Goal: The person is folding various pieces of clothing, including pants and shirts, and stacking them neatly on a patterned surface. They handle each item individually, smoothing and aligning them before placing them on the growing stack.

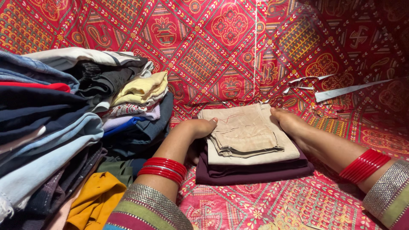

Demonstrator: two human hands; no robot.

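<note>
Between the hands: folded beige trousers (247, 134) lie flat on top of a folded maroon garment (255, 170), both resting on the red patterned cloth (238, 55).
Left hand: left hand (198, 127) touches the near-left edge of the beige trousers, fingers curled loosely, thumb on the fabric; no closed grasp seen.
Right hand: right hand (289, 121) lies with fingers flat against the far-right edge of the same trousers, pressing rather than gripping.
Wrists: red bangles (164, 168) on the left wrist, more on the right.
Beside the left hand, outward: tall clothes pile (64, 127), folded blues, black, yellow, a mustard piece at the bottom.
Beyond the right hand: white paper strips (341, 91) on the cloth.
Labels, packages: none legible.
Hidden: fingertips of both hands partly tucked against the trousers; pile cut off at the frame edge.
</note>
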